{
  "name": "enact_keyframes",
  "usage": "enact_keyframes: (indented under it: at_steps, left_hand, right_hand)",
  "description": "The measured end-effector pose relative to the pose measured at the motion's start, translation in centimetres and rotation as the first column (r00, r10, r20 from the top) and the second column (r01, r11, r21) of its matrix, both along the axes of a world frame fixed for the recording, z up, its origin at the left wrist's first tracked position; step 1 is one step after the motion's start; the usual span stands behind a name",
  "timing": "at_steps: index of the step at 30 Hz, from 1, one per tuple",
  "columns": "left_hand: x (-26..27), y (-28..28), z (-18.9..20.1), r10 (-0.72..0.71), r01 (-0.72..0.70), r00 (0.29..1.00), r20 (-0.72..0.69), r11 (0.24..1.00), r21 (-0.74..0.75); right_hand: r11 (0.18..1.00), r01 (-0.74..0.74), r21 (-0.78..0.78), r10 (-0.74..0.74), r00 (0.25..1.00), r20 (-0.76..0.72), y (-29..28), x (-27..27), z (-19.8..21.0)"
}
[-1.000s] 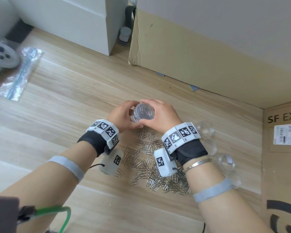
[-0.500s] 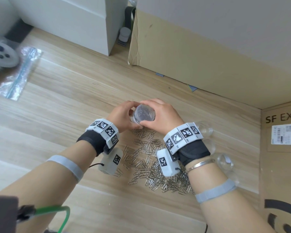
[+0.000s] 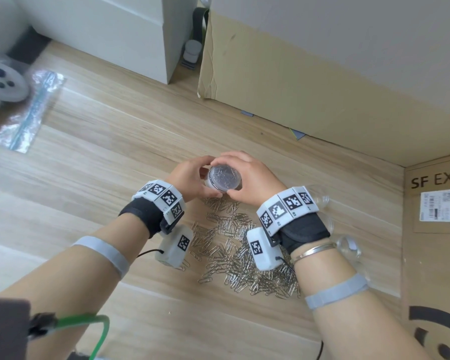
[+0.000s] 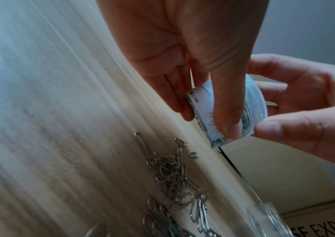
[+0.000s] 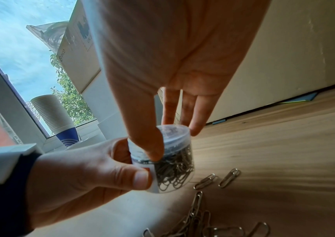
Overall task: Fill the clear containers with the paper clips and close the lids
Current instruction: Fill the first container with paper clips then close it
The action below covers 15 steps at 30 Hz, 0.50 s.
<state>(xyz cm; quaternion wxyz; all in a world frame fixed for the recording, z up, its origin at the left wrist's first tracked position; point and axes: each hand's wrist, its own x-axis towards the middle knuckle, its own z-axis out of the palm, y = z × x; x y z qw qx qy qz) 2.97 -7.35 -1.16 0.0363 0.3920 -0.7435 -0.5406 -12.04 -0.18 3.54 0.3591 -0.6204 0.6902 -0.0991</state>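
Note:
A small clear container, full of silver paper clips, is held just above the wooden desk. My left hand grips its labelled body between thumb and fingers. My right hand holds the clear lid on top, thumb in front and fingers behind. The lid sits on the container's mouth. A loose pile of paper clips lies on the desk under my wrists. Two empty clear containers lie beside my right wrist, partly hidden by it.
A big cardboard box closes off the back and another box the right. A white cabinet stands at the back left. A plastic bag and a white controller lie far left.
Both hands and the container have sunk slightly toward the clip pile. The grips look the same.

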Motion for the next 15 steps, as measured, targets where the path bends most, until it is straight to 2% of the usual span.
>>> enact_keyframes:
  at_steps: [3, 10, 15]
  left_hand:
    - [-0.13, -0.02, 0.11, -0.003, 0.003, 1.000, 0.003, 1.000, -0.005]
    - [-0.13, 0.03, 0.07, -0.014, 0.014, 0.999, -0.034, 1.000, -0.006]
    - [-0.35, -0.09, 0.07, -0.014, 0.014, 1.000, -0.004, 1.000, 0.004]
  right_hand:
    - [1.000, 0.017, 0.022, -0.016, 1.000, -0.012, -0.05, -0.10, 0.14]
    - [0.995, 0.092, 0.040, -0.084, 0.982, -0.170, 0.02, -0.14, 0.52]
    - [1.000, 0.000, 0.029, 0.003, 0.996, -0.094, 0.04, -0.38, 0.51]
